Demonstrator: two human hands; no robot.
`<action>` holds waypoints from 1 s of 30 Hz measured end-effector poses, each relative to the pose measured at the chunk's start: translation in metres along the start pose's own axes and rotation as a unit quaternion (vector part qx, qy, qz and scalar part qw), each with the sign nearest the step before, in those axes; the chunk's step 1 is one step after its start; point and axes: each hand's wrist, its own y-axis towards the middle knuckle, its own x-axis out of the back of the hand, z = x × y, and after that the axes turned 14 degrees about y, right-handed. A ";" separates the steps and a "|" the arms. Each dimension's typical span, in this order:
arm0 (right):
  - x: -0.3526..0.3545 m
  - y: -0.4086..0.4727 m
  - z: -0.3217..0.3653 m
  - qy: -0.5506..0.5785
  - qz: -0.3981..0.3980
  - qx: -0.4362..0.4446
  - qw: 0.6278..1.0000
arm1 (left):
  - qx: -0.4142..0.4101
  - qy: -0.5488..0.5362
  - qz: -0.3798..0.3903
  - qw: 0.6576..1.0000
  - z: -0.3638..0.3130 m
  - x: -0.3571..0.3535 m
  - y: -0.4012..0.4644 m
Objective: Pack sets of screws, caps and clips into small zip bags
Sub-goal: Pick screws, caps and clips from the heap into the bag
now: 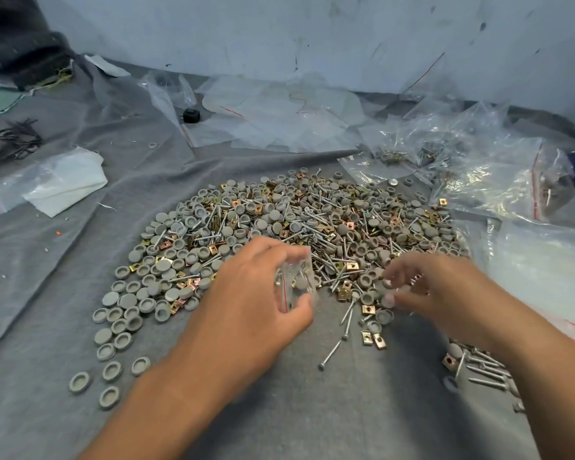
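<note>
left hand pinches a small zip bag between thumb and curled fingers, held just above the near edge of the pile; at least one grey cap shows inside it. right hand, blurred, has fingers curled at the pile edge, apparently pinching a small part, which cannot be identified. a large mixed heap of caps, screws and brass clips lies on the grey cloth. filled bags lie at far right, empty bags beyond the heap. judgement: some sets are packed, the greater part is left
</note>
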 end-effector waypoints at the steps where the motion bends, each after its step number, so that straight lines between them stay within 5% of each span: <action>1: -0.003 0.001 -0.003 -0.020 0.038 -0.016 0.999 | 0.000 0.003 0.000 1.000 0.000 0.000 0.000; 20: -0.015 0.003 -0.007 -0.012 0.011 -0.025 1.000 | -0.004 0.021 0.005 1.000 0.001 0.001 0.001; 26: -0.001 -0.003 0.009 0.200 -0.048 0.035 0.978 | -0.005 0.016 0.012 1.000 -0.001 0.001 0.000; 30: -0.013 -0.007 0.039 0.388 -0.046 0.105 0.914 | -0.011 0.010 0.014 1.000 -0.003 -0.003 0.000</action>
